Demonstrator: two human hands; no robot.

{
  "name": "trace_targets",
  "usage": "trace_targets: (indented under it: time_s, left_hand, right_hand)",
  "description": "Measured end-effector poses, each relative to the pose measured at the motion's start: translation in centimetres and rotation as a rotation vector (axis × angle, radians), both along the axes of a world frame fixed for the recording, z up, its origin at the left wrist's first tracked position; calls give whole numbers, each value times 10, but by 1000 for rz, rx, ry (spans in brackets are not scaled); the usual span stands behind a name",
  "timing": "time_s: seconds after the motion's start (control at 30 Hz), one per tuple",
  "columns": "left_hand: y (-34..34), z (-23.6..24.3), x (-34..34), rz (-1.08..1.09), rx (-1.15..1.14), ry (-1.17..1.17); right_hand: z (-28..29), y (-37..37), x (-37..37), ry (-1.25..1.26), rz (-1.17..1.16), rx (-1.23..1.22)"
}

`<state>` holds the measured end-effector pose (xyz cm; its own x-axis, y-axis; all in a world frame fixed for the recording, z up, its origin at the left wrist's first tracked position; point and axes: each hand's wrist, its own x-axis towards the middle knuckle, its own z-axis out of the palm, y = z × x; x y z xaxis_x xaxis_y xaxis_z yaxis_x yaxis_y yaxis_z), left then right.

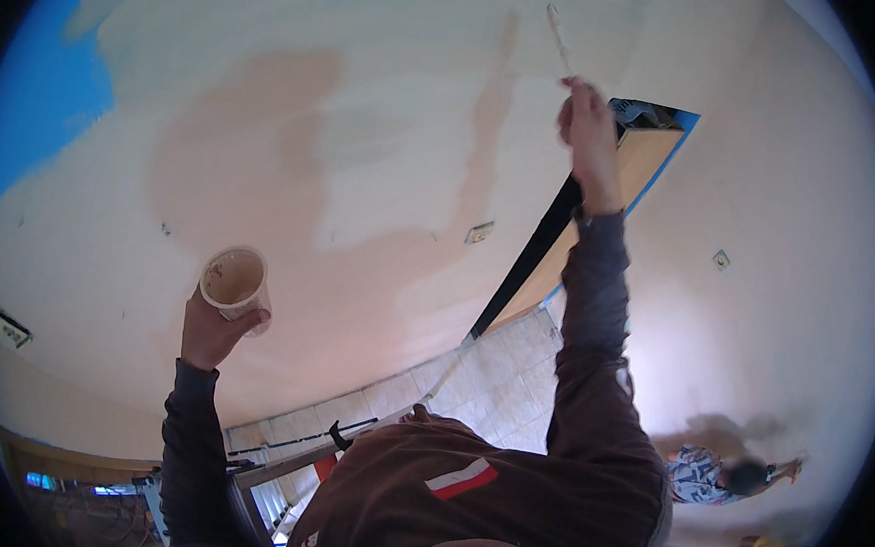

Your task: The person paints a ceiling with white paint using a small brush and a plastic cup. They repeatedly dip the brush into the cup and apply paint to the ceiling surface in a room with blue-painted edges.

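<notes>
A pale plastic cup [236, 279] is in my left hand [215, 332], its fingers and thumb wrapped around the side. The open mouth shows some brownish smears on the inner wall. Up high, my right hand [588, 132] is closed around a slim, light-coloured paintbrush [559, 40]. The brush points upward along the pale wall [398, 101]; whether its tip touches the surface, I cannot tell. Shadows of my arms, the cup and the brush fall across that wall.
Bright blue paint [36, 119] covers the wall's far left part. An outlet [479, 233] sits below my right hand's level. Beside my right forearm is a wooden panel [645, 161] edged with blue tape. Below lies a tiled floor [501, 378]. A person in a patterned shirt [698, 477] reaches toward the right wall.
</notes>
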<state>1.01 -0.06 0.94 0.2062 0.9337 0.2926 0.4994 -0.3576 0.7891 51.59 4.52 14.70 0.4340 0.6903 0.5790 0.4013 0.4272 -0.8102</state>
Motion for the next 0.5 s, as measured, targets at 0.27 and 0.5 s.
trace_targets:
  time_s: [0.27, 0.5]
  left_hand:
    - [-6, 1, 1, 22, -2, -20]
    - [-4, 5, 4, 17, 11, -8]
  right_hand:
    - [120, 71, 130, 159, 5, 106]
    - [147, 116, 176, -711, -929, 145]
